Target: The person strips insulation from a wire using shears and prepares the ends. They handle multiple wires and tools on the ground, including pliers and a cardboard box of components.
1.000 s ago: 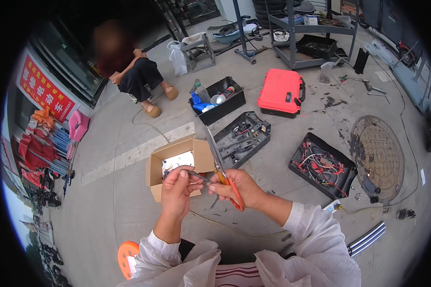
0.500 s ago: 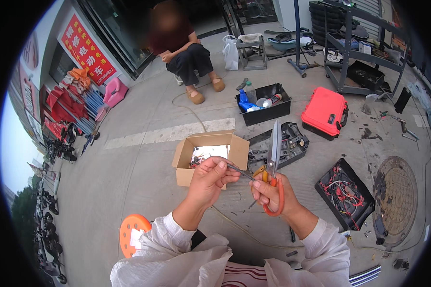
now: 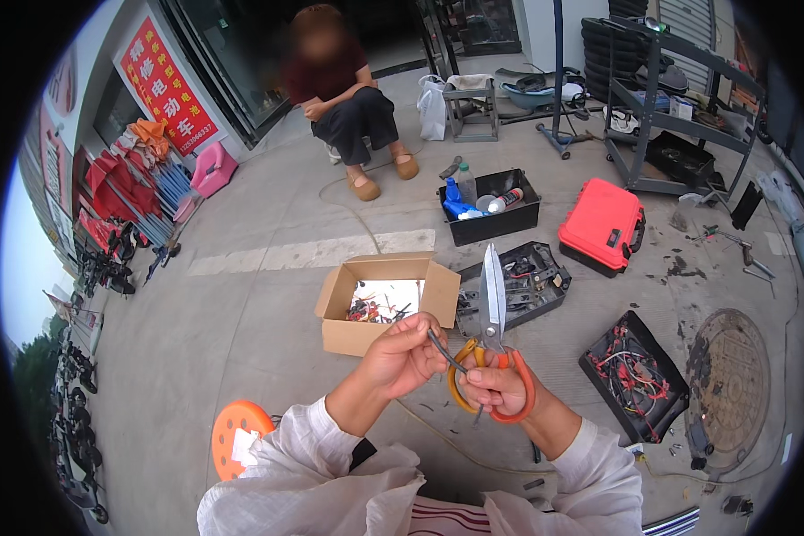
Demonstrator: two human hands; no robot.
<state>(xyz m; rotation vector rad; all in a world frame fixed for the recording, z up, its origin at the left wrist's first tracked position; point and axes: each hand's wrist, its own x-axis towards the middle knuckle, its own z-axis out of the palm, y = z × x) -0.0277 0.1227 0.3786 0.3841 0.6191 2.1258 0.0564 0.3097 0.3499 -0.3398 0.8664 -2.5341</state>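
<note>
From where I stand, the left hand grasps a short dark cable, pinching it between thumb and fingers. The right hand grips a pair of scissors with orange and yellow handles, the blades pointing to twelve o'clock. The cable spans the gap between the hands, its lower end at the right fingertips; whether these pinch it I cannot tell.

Clock positions, taken from the hands: a cardboard box stands open near ten o'clock, with small scraps inside; a black casing holding parts lies at one; a black bin of bottles sits further out at twelve. A red case rests between one and two. A black tray of tangled wires lies at three. A person sits well away at eleven
</note>
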